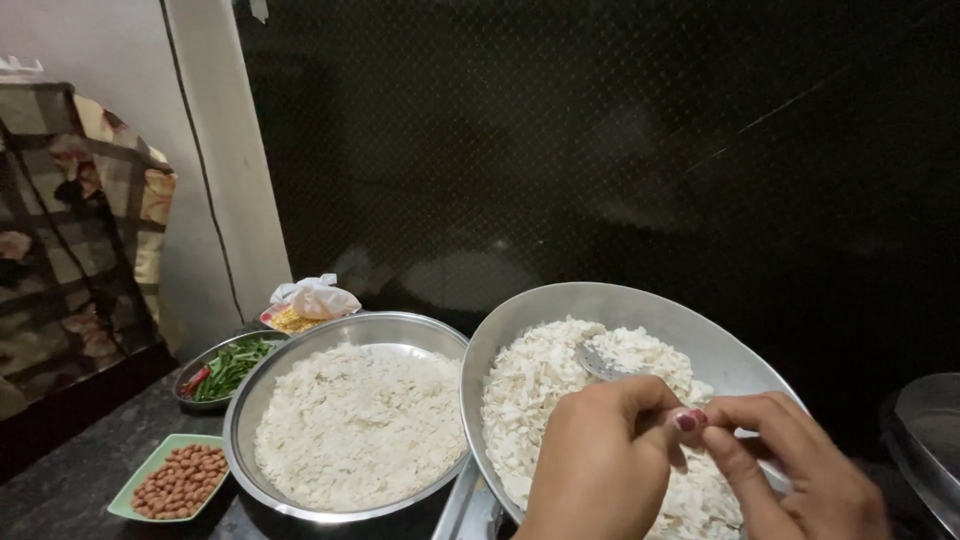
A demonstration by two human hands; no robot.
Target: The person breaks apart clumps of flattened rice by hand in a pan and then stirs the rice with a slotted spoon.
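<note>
Looks like the person is mid-sort on the white flattened rice flakes [560, 385] heaped in the tilted round steel pan [720, 345] at about 5 o'clock: left hand [600, 460] and right hand [790, 465] meet fingertip to fingertip over the flakes, both pinched nearly closed, though whether a bit is caught between them can't be told. Any next pick probably needs a delicate pinch. At 7 o'clock sits a wide steel bowl of finer white flakes [360, 425], touching the pan's rim, with a small green dish of peanuts [178, 480] and a steel plate of green chillies [228, 368] out at 8 and 9 o'clock.
</note>
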